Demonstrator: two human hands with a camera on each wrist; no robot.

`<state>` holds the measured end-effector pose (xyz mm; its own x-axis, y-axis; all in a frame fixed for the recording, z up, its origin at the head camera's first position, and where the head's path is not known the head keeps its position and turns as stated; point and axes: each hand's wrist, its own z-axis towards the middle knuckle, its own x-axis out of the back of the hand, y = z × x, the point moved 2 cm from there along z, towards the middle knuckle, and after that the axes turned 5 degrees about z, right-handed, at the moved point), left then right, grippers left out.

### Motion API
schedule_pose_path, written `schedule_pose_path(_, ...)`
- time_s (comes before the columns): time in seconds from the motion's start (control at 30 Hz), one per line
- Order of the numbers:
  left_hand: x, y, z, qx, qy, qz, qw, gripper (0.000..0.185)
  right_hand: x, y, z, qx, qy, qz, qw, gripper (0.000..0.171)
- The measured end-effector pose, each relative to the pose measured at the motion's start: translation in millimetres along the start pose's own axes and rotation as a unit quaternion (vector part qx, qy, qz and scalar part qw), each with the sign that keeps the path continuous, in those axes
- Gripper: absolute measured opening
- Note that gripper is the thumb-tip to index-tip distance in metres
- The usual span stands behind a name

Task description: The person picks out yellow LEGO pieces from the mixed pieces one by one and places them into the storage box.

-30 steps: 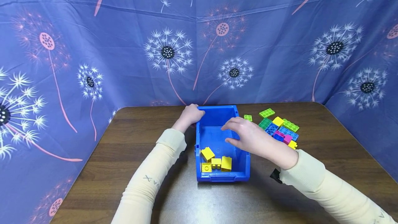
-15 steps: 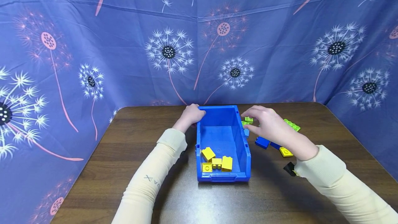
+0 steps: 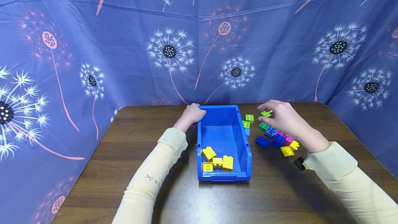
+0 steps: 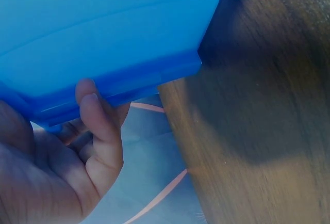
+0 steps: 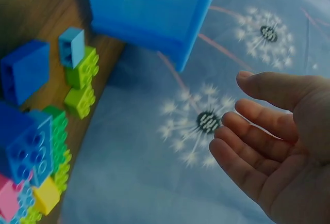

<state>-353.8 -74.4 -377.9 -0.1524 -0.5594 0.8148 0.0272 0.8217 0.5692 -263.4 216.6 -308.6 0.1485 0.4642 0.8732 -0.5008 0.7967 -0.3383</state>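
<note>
Two hands working, left hand (image 3: pixel 192 114) gripping blue bin (image 3: pixel 222 118) far-left rim corner, right hand (image 3: pixel 284 118) hovering relaxed-open over brick pile (image 3: pixel 277 137) nr table (image 3: pixel 130 137) back edge.

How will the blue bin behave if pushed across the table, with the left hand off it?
The blue bin looks like rigid moulded plastic, so it would probably slide whole rather than flex. It holds only a few yellow bricks near its front, so it is likely light and skids easily on the smooth wooden table. Its broad flat base makes tipping unlikely; the left hand grips its far corner.
</note>
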Motion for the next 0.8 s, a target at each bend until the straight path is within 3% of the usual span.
schedule_pose_path(0.5,1.0,1.0,0.3,0.006,-0.005,-0.003,1.0000,0.025,-2.7,61.5,5.7,-0.112,-0.056,0.008,0.992,0.039)
schedule_pose_path(0.8,0.5,0.5,-2.9,0.003,0.001,-0.007,1.0000,0.027,-7.3,96.2,10.1,-0.126,-0.074,-0.011,0.989,0.044)
